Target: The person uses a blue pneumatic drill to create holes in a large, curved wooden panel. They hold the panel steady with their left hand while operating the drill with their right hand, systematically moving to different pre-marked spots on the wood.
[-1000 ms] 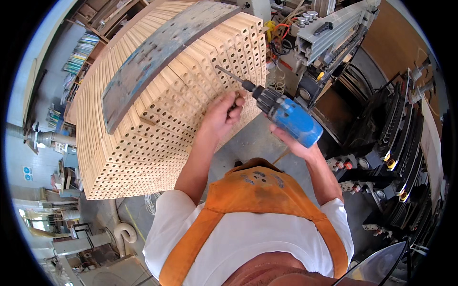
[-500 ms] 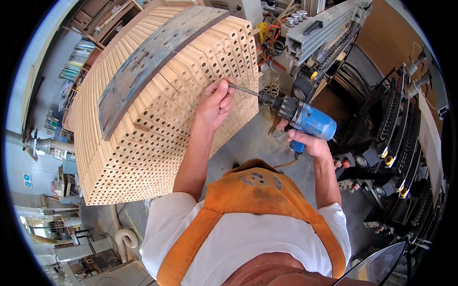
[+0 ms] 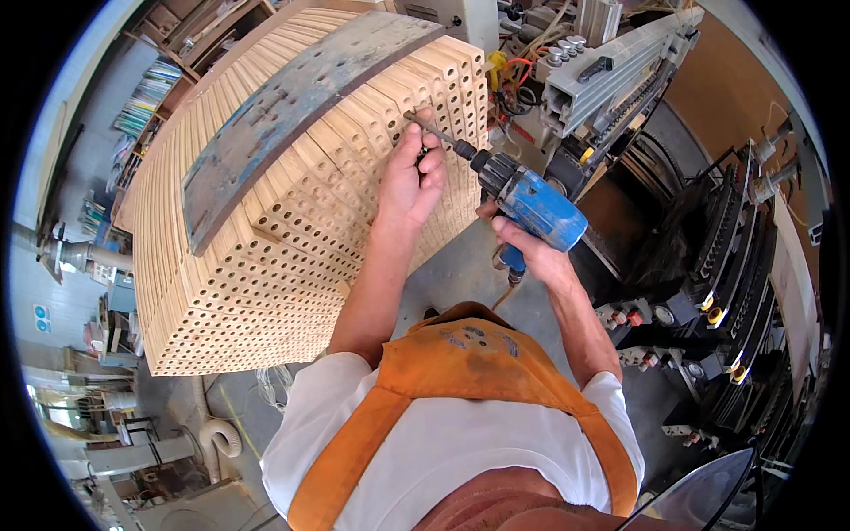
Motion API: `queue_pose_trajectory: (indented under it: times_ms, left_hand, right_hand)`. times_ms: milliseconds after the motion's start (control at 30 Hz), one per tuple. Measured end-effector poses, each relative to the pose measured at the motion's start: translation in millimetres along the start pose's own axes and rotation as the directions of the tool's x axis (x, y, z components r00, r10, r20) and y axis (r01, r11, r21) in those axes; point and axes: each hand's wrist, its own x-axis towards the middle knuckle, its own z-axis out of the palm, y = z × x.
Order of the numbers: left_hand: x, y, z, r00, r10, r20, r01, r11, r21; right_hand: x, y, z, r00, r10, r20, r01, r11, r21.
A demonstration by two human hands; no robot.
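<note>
One o'clock: right hand (image 3: 538, 255) held blue drill (image 3: 542, 209). Twelve: left hand (image 3: 411, 183) curled about its bit (image 3: 436, 131), pinch uncertain. Step looked like bit-guiding; next move called for steady aim. Holed wooden stack (image 3: 297, 226) stood beyond, eleven o'clock.

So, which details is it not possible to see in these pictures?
Head view: anything in the palm of the left hand, hidden by its curled fingers.
Head view: the trigger of the blue and black power drill, covered by the right hand.
Head view: the depth of the round holes in the pale stacked wood, too small and dark.
</note>
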Motion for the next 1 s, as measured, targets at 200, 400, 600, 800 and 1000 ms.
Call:
queue_pose_trajectory:
  times_ms: [200, 400, 600, 800, 1000]
  left_hand:
    - [-2.6, -9.8, -7.8, 0.991, -0.077, -0.109, 0.092, 0.986, 0.14]
    - [-18.8, -27.3, -27.7, 0.967, -0.253, -0.042, 0.255, 0.934, 0.249]
    - [-24.0, -33.8, -40.1, 0.969, -0.246, -0.032, 0.245, 0.934, 0.26]
    - [-25.9, -33.8, -40.2, 0.973, -0.228, -0.043, 0.23, 0.925, 0.302]
    - [-17.7, -13.9, -20.5, 0.995, -0.053, -0.083, 0.075, 0.957, 0.279]
  right_hand:
    - [1.9, -5.4, 0.5, 0.998, -0.061, -0.008, 0.06, 0.993, -0.103]
    - [0.7, -3.5, 2.2, 0.994, -0.108, 0.012, 0.108, 0.963, -0.249]
    - [2.1, 0.1, 0.7, 0.993, -0.118, 0.003, 0.114, 0.95, -0.289]
    - [3.6, 1.4, -0.2, 0.993, -0.109, 0.038, 0.115, 0.941, -0.32]
    - [-6.3, -6.1, -4.7, 0.994, -0.099, 0.036, 0.105, 0.965, -0.24]
